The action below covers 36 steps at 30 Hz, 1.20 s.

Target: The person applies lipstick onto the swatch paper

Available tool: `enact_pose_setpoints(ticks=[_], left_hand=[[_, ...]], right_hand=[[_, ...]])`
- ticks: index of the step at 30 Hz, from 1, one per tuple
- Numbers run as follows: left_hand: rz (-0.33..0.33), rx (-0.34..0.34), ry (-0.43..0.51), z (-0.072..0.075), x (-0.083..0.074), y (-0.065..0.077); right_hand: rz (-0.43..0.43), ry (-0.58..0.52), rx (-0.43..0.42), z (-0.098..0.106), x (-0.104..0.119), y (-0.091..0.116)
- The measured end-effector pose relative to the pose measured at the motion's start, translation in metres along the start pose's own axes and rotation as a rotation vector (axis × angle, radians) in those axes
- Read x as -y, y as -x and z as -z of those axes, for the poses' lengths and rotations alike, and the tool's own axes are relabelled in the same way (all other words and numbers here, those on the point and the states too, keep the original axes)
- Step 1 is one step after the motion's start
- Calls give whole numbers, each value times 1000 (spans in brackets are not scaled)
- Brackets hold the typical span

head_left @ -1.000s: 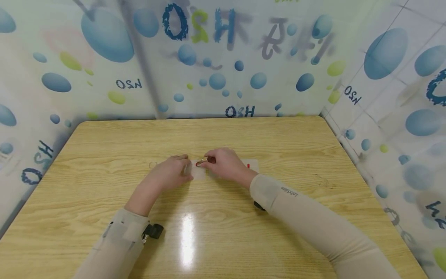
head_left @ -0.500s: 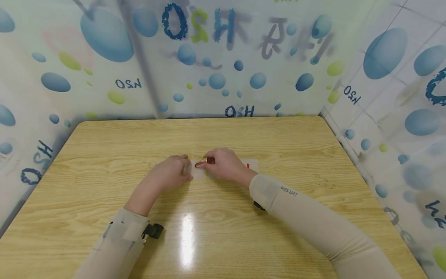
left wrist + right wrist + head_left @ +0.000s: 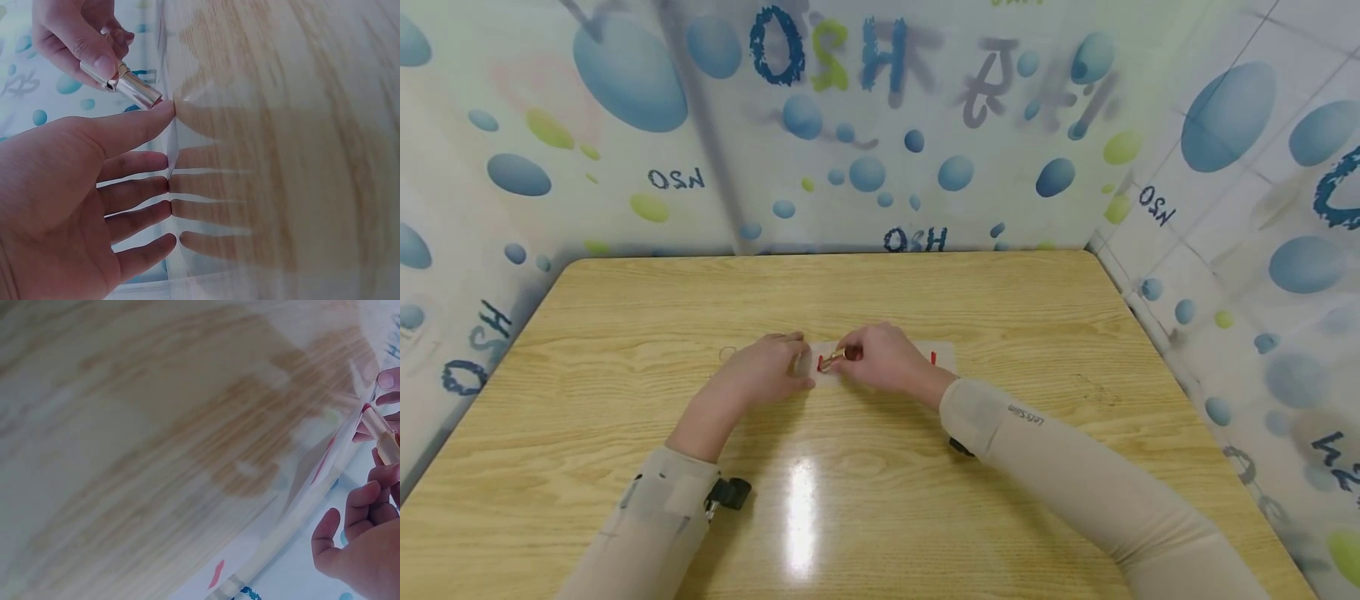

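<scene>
Bubble-printed backdrop (image 3: 887, 200) rises behind a wood-grain tabletop (image 3: 910, 508). Near the middle, a slanted lipstick (image 3: 139, 89), pinched by the right hand (image 3: 886, 357), meets a pale paper strip (image 3: 946, 355). Fingers extended, the left hand (image 3: 766, 369) touches the strip's left end; a red mark (image 3: 933, 358) lies near the right end.

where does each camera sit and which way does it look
Head: on the person's head, looking forward and down at the table; left hand, right hand and both sleeves show.
Left wrist: on the left wrist, looking at the left hand's palm side; the right hand shows at upper left.
Right wrist: on the right wrist, looking across the table; the right hand shows at lower right, part of the left at the right edge.
Shared: both wrist views show the lipstick in the right hand.
</scene>
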<state>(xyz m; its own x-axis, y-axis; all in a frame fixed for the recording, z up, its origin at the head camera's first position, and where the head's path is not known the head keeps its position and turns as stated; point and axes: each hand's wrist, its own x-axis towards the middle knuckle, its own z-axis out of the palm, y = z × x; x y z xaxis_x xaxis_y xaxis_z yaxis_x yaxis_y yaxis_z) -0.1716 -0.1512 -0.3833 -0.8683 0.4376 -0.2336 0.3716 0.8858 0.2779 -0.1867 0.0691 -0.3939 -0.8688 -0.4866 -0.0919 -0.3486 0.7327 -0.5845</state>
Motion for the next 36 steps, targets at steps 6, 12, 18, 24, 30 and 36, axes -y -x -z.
enact_pose_setpoints(ticks=[6,12,18,24,30,36], left_hand=[[3,6,5,0,1,0],[-7,13,10,0,5,-1],[4,34,41,-1,6,-2],[15,43,53,0,5,-1],[-1,30,33,1,4,-2],[0,36,27,2,2,-4]], right_hand=[[9,-26,12,-1,-1,2],[7,-54,31,-1,-1,4],[5,-114,46,-1,-2,8],[-21,-211,28,4,-2,16],[-70,-289,-18,11,-4,24],[-117,-358,-71,17,-8,28]])
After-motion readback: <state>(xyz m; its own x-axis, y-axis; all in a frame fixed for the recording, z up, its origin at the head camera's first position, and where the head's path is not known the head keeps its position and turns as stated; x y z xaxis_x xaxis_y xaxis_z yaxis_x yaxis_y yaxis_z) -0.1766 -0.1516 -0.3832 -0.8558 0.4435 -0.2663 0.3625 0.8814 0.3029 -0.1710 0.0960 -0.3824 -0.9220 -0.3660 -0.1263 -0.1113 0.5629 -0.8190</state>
